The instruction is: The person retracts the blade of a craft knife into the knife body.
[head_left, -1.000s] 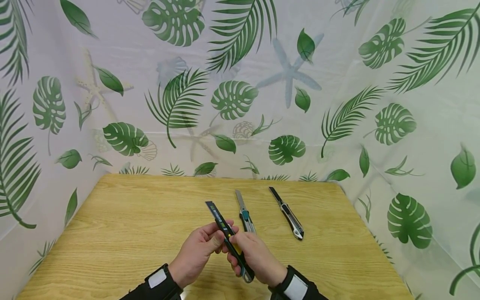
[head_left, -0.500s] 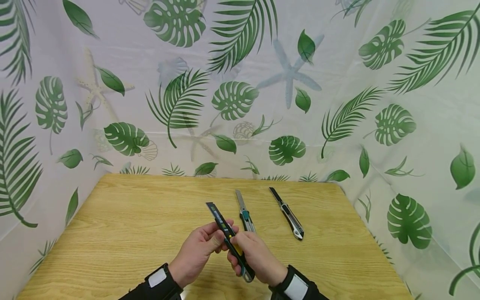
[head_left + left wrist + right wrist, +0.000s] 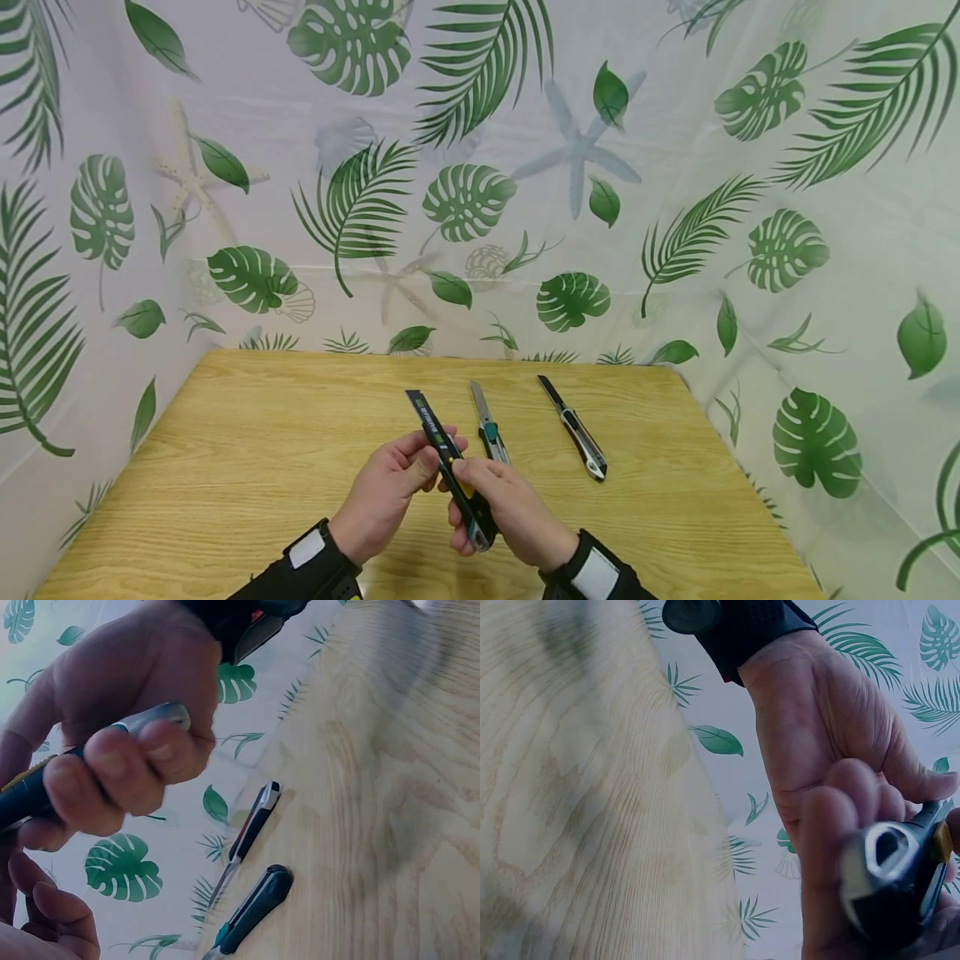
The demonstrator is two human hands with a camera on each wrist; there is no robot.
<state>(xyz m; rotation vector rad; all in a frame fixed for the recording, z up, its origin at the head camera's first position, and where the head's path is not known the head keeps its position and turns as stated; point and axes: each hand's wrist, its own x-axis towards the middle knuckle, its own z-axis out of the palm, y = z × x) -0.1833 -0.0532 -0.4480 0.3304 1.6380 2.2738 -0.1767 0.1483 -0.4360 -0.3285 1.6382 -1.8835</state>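
A black utility knife [image 3: 448, 460] with a yellow slider and its dark blade out is held above the wooden table [image 3: 247, 467], blade pointing away and left. My left hand [image 3: 420, 462] pinches its middle from the left side. My right hand [image 3: 468, 492] grips the handle, thumb near the yellow slider. The left wrist view shows the right hand's fingers [image 3: 120, 769] curled round the knife, its metal end [image 3: 157, 716] sticking out. In the right wrist view that metal end [image 3: 889, 859] is close up, with the left hand [image 3: 832, 735] behind it.
Two more utility knives lie on the table beyond my hands: one with a teal slider [image 3: 489, 433] [image 3: 251, 907] and a black and silver one [image 3: 576, 428] [image 3: 253, 823] to its right. A leaf-print curtain [image 3: 480, 192] closes in the table on three sides.
Both hands and the knife have shifted slightly left and away. The blade tip now reaches a little farther up the table. The two knives on the table have not moved.
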